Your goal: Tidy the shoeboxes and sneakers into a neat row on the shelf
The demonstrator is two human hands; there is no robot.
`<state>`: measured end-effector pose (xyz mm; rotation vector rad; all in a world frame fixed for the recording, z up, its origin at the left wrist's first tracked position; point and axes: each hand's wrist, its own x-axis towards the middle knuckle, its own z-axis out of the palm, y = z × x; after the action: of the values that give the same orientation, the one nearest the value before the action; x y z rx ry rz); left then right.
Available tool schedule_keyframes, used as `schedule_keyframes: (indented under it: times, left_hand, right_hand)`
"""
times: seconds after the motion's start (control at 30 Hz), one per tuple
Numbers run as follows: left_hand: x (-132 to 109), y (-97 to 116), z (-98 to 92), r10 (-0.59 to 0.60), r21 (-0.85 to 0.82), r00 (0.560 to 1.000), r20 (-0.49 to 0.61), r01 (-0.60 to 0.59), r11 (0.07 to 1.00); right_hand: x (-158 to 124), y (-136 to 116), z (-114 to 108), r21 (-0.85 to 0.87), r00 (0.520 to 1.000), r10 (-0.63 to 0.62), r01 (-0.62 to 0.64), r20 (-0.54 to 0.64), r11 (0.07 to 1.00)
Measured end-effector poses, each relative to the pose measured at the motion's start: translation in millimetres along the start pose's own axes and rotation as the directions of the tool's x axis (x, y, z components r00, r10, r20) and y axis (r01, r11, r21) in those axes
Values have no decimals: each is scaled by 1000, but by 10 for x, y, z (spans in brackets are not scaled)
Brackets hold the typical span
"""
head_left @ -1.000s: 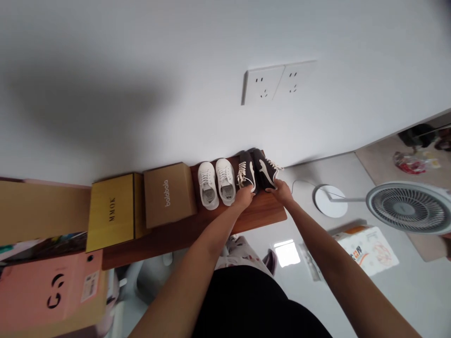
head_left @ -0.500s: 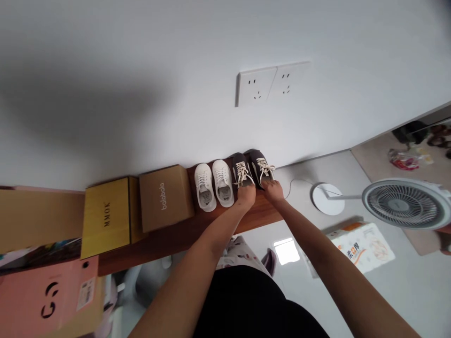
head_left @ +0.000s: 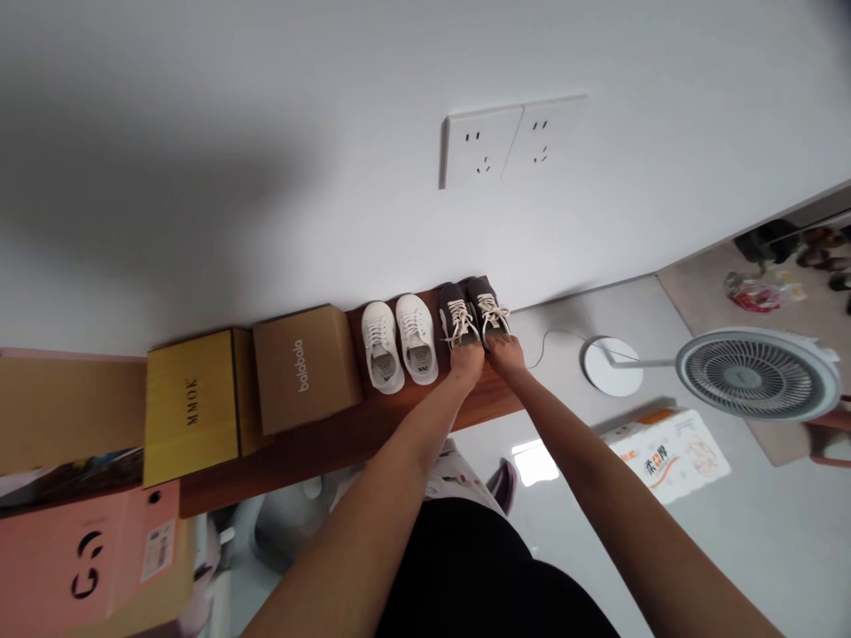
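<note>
Two dark sneakers with cream laces stand side by side at the right end of a brown wooden shelf [head_left: 399,425], toes toward the wall. My left hand [head_left: 467,359] is closed on the heel of the left dark sneaker [head_left: 457,310]. At the heel of the right dark sneaker [head_left: 487,306], my right hand [head_left: 506,353] has its fingers closed round the back opening. The fingertips inside both shoes are hidden. Just left of them sits a pair of white sneakers, a left one [head_left: 380,332] and a right one [head_left: 416,328], toes also wallward.
Left along the shelf stand a brown balabala box [head_left: 302,368], a yellow MMOK box [head_left: 190,408] and a pink box [head_left: 86,558]. A wall socket panel [head_left: 511,142] is above. On the floor to the right are a fan [head_left: 754,377] and a white package [head_left: 675,456].
The right dark sneaker has shifted left, closing the gap to the other dark one; my right hand moved with it. My view has also shifted slightly.
</note>
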<state>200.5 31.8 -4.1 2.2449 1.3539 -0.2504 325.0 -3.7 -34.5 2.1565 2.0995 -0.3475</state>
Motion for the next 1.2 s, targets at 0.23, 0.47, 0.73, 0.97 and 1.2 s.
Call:
schedule_keyframes:
  times: [0.23,0.47,0.73,0.97,1.2]
  left_hand:
    - [-287,-67,-136,83,-45,995,-59,-86,995]
    - [-1159,-619,-370,16,-364,974,-227,-100,926]
    - [-2708,-1922,-269,-439,-667,887,-144,241,705]
    - [-3444,-2641,-240,-632,-759,765,-123,338,557]
    - [-3848,-3279,-216,-669,-786,715,-202,290,547]
  right_hand:
    - [-218,-70,-63,61,991,54,-47,-120,997]
    - [-752,-323,-135,392,868,247,-66,-432,918]
    - [-1416,-1423,107,618,952,87,120,-294,777]
    - [-1341,-2583,24,672,977,-94,201,-192,713]
    - [-1224,-3591,-173,801,972,-235,142,-2,581]
